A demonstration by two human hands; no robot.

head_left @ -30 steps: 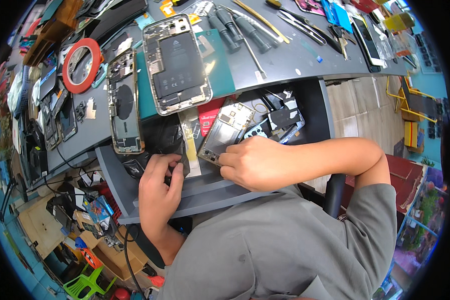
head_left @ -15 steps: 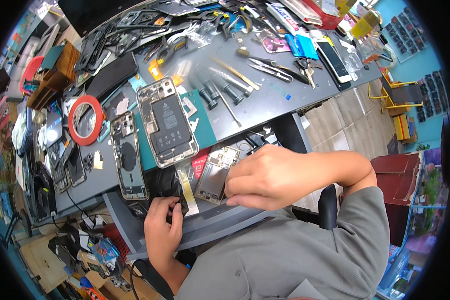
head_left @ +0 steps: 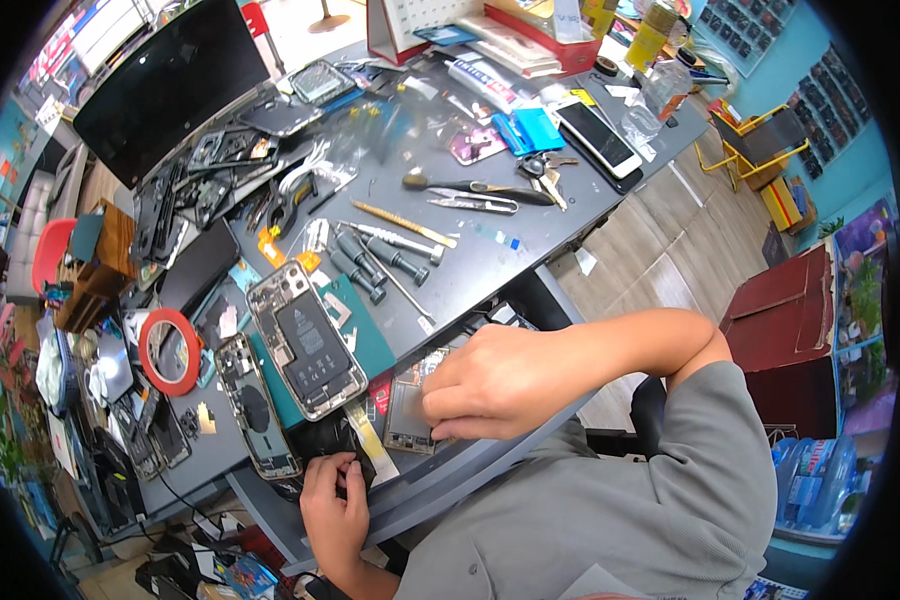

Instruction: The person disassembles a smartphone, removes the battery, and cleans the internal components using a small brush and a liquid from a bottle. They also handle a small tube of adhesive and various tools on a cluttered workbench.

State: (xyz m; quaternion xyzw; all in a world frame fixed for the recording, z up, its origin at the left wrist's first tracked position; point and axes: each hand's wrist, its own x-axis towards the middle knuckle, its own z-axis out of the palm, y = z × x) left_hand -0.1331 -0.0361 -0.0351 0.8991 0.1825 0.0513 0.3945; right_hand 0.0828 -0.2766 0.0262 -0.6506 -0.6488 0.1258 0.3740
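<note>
My right hand (head_left: pixel 485 385) is over the pulled-out drawer (head_left: pixel 470 478), its fingers curled inward. It partly covers an opened phone body (head_left: pixel 406 415) lying there; whatever the fingers pinch is hidden. At the drawer's left end, my left hand (head_left: pixel 335 505) rests with bent fingers against a black plastic bag (head_left: pixel 322 438); its fingertips do not show clearly. Between the hands lies a strip with a yellow band (head_left: pixel 368 440). Just beyond, an opened phone housing with a battery (head_left: pixel 308 345) lies across a green mat (head_left: pixel 362 325). Another stripped phone housing (head_left: pixel 255 400) is to its left.
Behind the mat lie grey cylindrical tools (head_left: pixel 360 265), tweezers (head_left: pixel 475 204), a brush (head_left: pixel 425 183) and keys (head_left: pixel 542 172). A red tape roll (head_left: pixel 170 352) sits at left. A white phone (head_left: pixel 598 137) lies near the right table edge. A dark monitor (head_left: pixel 170 90) stands at the back.
The view has shifted, bringing the monitor and more of the table's far side into sight. My right hand stays over the opened phone body and my left hand by the black bag.
</note>
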